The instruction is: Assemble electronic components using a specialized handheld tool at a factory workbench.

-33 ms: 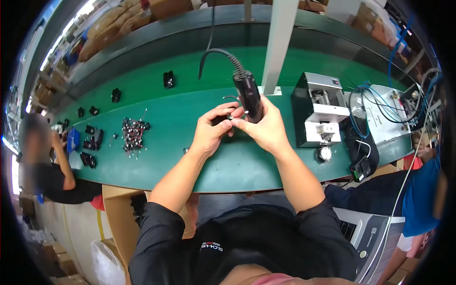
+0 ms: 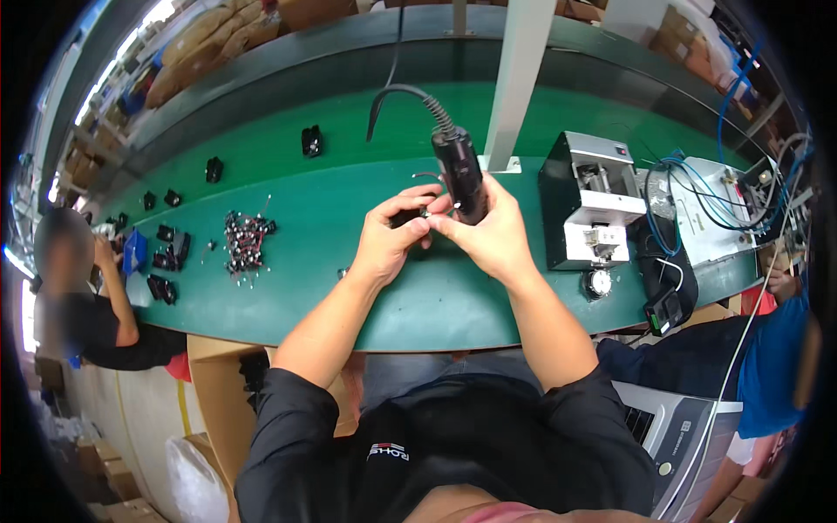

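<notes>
My right hand is closed round a black corded electric screwdriver, its cable end pointing up and away. My left hand pinches a small black part, mostly hidden by the fingers, with a thin wire sticking out above them. Both thumbs meet at a small light-coloured spot on that part. The tool's working tip is hidden behind the hands. Left of them, on the green bench, lies a pile of small parts with red and black wires.
Several black housings and a blue bin are on the left. A black and white machine stands right of a white post, near blue hoses. Co-workers sit at both sides; a cardboard box is below the bench edge.
</notes>
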